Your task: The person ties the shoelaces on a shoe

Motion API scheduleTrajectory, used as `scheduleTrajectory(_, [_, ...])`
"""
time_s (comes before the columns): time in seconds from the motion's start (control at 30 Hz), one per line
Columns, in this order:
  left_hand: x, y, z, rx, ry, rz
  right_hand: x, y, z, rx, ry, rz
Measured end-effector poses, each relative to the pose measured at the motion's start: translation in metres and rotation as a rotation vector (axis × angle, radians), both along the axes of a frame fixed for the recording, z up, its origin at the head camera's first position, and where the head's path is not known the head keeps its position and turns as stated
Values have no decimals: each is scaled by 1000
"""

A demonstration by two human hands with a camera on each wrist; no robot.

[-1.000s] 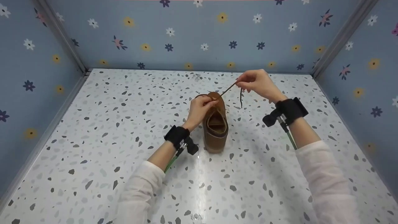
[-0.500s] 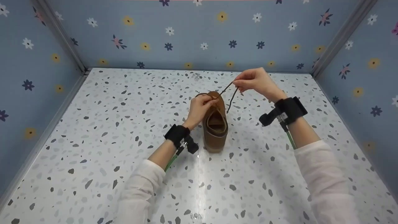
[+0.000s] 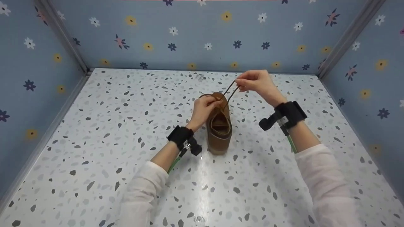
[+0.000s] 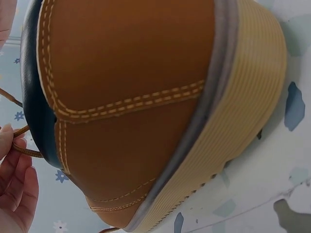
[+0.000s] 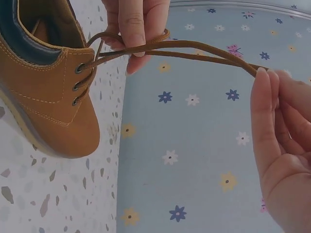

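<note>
A brown leather shoe (image 3: pixel 218 143) stands on the speckled surface, its toe away from me and its dark-lined opening (image 5: pixel 36 46) facing up. My left hand (image 3: pixel 202 110) pinches the brown shoelace (image 5: pixel 194 44) close over the shoe's tongue. Up and to the right, my right hand (image 3: pixel 258 85) pinches the same lace between thumb and fingertips. Two strands stretch between the hands as a narrow loop. Lacing passes through metal eyelets (image 5: pixel 77 86) on the shoe's side. In the left wrist view the shoe's side (image 4: pixel 112 141) and ridged pale sole (image 4: pixel 243 92) fill most of the picture.
The white table (image 3: pixel 104 142) bears grey speckles and a seam down its middle. Blue flowered panels (image 3: pixel 189 34) enclose it at the back and both sides. Black straps with small cameras (image 3: pixel 181 138) sit on both wrists.
The lace's loose end has swung from hanging beneath my right hand leftward to the shoe, making a loop. My right hand has shifted slightly left; the left hand stays put.
</note>
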State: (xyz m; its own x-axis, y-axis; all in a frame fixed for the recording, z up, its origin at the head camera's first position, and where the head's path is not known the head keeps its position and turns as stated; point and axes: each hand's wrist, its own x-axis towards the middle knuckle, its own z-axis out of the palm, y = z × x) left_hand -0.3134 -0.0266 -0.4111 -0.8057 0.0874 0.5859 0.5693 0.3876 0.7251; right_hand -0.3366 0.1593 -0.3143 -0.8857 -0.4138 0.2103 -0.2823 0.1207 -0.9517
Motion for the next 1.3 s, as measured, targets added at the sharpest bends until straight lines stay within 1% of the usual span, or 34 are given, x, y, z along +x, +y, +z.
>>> scheduleTrajectory(0.07, [0,0,-1,1,-4,-1,12,-5,7,-19,22,15])
scheduleTrajectory(0.2, [0,-1,-1,-2,0,3,19,-8,9,-48,13,4])
scheduleTrajectory(0.23, [0,-1,-1,-1,2,4,20,-9,9,-50,30,1])
scheduleTrajectory(0.5, [-1,-2,-2,0,8,-3,16,-7,-5,-141,52,12])
scheduleTrajectory(0.67, [-1,-2,-2,15,-5,-12,19,-5,-14,-130,66,0])
scheduleTrajectory(0.9, [-1,-2,-3,31,1,-13,22,1,-29,-149,34,-20])
scheduleTrajectory(1.03, [-1,-2,-3,26,5,-9,22,4,-37,-165,17,-18])
scheduleTrajectory(1.3, [-1,-2,-4,17,9,14,27,4,-44,-145,-21,5])
